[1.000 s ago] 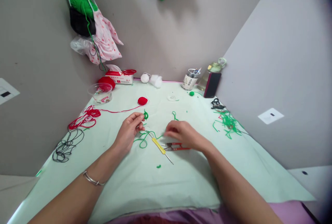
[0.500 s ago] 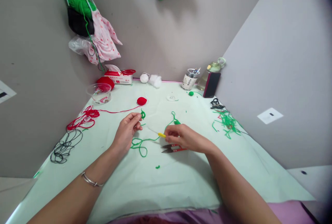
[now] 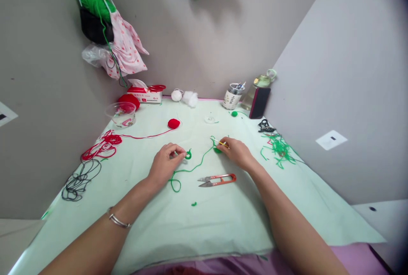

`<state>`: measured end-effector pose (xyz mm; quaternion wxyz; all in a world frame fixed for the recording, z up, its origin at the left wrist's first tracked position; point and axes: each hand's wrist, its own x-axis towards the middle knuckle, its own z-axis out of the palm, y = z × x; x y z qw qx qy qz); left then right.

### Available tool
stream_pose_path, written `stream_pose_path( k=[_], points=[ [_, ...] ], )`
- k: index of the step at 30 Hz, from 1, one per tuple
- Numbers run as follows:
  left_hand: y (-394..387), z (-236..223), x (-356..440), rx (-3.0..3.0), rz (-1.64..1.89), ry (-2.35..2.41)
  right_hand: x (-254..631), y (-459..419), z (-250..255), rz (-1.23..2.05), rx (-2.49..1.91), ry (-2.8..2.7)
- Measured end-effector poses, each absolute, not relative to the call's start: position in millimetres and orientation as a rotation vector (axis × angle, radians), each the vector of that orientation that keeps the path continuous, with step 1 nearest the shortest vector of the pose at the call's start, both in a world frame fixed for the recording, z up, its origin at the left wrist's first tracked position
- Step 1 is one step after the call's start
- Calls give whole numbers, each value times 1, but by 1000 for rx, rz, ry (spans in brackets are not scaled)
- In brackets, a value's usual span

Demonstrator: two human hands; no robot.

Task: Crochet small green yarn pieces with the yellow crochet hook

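Between thumb and fingertips, my left hand (image 3: pixel 168 161) pinches a small green crocheted ring (image 3: pixel 188 154). My right hand (image 3: pixel 235 151) is closed around a yellow-handled crochet hook (image 3: pixel 224 143), whose thin metal tip points left at a loop of green yarn. Just under the right fingers sits a small green piece (image 3: pixel 217 149), partly covered by the hand. A strand of green yarn (image 3: pixel 199 165) runs across the cloth between the two hands, with loose loops below the left one. Orange-handled thread snips (image 3: pixel 217 180) lie in front, blades toward the left.
At the left are red yarn (image 3: pixel 108 141), dark cord (image 3: pixel 78 183) and a clear plastic tub (image 3: pixel 123 115). A red ball (image 3: pixel 174 123) lies mid-table. Behind stand a tissue box (image 3: pixel 145 95), a pen tin (image 3: pixel 233 96), a bottle (image 3: pixel 251 96) and a phone (image 3: pixel 260 103). Green scraps (image 3: pixel 280 149) lie right.
My right hand picked up the crochet hook from beside the snips and carried it up and right to the green piece. My left hand shifted slightly right and down, still pinching the ring.
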<state>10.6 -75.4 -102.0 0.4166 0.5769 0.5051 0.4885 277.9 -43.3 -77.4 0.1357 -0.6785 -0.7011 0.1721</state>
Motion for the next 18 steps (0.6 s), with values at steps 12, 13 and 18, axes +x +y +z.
stream_pose_path(
  k=[12, 13, 18],
  points=[
    [-93, -92, 20, 1403, 1242, 1178, 274, -44, -78, 565, -1923, -2036],
    [-94, -92, 21, 1378, 1228, 1159, 273, -44, -78, 592, -1908, -2031],
    [-100, -93, 26, 1195, 1136, 1059, 263, -53, -65, 868, -1683, -2033]
  ],
)
